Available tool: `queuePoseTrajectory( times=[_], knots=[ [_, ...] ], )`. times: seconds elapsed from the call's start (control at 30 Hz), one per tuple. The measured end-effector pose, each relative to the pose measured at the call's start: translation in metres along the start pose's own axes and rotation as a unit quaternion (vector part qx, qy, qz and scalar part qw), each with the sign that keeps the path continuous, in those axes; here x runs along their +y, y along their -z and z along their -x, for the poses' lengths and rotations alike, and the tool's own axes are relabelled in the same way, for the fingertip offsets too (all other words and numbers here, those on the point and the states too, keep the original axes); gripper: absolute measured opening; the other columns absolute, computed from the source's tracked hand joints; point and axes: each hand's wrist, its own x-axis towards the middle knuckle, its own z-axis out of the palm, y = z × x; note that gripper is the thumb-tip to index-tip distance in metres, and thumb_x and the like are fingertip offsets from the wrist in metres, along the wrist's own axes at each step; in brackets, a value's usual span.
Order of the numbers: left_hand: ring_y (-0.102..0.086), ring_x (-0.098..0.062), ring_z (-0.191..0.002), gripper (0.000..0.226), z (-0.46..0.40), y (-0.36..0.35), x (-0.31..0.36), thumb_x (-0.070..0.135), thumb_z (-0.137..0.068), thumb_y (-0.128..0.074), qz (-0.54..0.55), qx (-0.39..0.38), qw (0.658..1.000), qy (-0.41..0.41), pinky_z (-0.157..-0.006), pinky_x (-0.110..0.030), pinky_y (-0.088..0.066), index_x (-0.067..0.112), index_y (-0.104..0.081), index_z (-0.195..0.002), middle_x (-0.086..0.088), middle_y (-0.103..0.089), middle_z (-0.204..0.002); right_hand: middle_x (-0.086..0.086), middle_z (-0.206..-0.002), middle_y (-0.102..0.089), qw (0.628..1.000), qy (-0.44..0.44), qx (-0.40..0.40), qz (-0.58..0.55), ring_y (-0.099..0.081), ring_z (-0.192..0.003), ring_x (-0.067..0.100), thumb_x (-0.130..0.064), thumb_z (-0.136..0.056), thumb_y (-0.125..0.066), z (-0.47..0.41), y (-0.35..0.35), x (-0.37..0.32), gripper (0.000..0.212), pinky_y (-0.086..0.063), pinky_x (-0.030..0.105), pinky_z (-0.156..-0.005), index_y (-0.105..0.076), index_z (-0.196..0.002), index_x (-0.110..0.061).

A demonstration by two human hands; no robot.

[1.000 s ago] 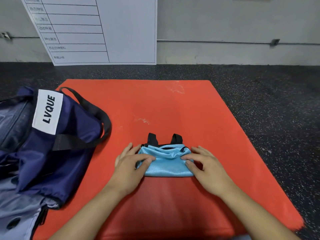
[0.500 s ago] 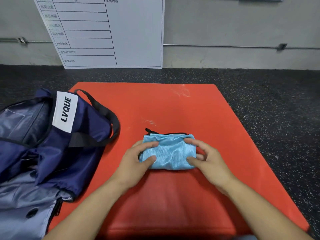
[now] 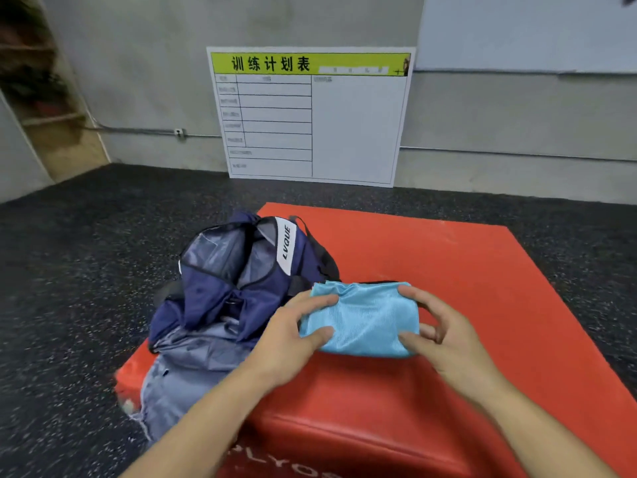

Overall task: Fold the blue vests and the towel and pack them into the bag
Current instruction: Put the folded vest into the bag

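Both hands are gripping the folded blue vest (image 3: 362,319) just right of the open bag (image 3: 241,288): left hand (image 3: 289,336) and right hand (image 3: 444,336) pinching its ends.

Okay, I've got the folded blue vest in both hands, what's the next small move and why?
Probably carry the folded blue vest leftward and lower it into the navy bag. The left hand and right hand grip its two ends, it looks compactly folded, and the bag lies just beside it on the red mat with its mouth gaping open.
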Motion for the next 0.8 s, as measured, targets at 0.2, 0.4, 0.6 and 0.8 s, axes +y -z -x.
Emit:
queuePoseTrajectory(
  times=[0.2, 0.4, 0.6, 0.8],
  knots=[
    [-0.054, -0.006, -0.13, 0.049, -0.005, 0.11, 0.018, 0.018, -0.08, -0.072, -0.044, 0.08, 0.995, -0.031, -0.113, -0.028, -0.037, 0.036, -0.068, -0.125, 0.011, -0.062, -0.135, -0.016, -0.128, -0.066, 0.992, 0.11, -0.024, 0.058, -0.063, -0.077, 0.002, 0.016, -0.087, -0.064, -0.051, -0.085, -0.067, 0.066, -0.054, 0.021, -0.071, -0.059, -0.133, -0.031],
    [-0.065, -0.014, -0.092, 0.047, -0.043, 0.193, -0.006, 0.002, -0.078, -0.073, 0.006, 0.146, 0.989, 0.028, -0.086, -0.033, -0.054, 0.034, -0.074, -0.111, -0.002, -0.074, -0.112, -0.014, -0.142, -0.053, 0.905, 0.283, -0.028, 0.317, -0.054, -0.124, 0.006, -0.001, -0.08, -0.065, -0.12, -0.17, -0.108, 0.068, -0.041, 0.023, -0.107, -0.056, -0.14, -0.029],
    [-0.069, -0.019, -0.104, 0.052, -0.084, 0.223, -0.07, 0.004, -0.077, -0.069, -0.074, 0.112, 0.986, 0.094, -0.099, -0.042, -0.054, 0.052, -0.073, -0.098, 0.0, -0.073, -0.117, -0.008, -0.145, -0.048, 0.858, 0.217, -0.041, 0.463, -0.062, -0.112, 0.031, -0.001, -0.08, -0.058, -0.174, -0.221, -0.085, 0.069, -0.048, 0.042, -0.098, -0.05, -0.142, -0.029],
    [-0.061, -0.013, -0.113, 0.037, -0.098, 0.232, -0.094, 0.017, -0.088, -0.07, -0.294, -0.01, 0.945, 0.142, -0.097, -0.019, -0.042, 0.028, -0.071, -0.124, 0.006, -0.065, -0.122, 0.003, -0.127, -0.061, 0.788, 0.106, -0.117, 0.595, -0.058, -0.117, 0.03, -0.011, -0.085, -0.06, -0.198, -0.234, -0.059, 0.047, -0.049, 0.041, -0.096, -0.056, -0.131, -0.022]
  ],
)
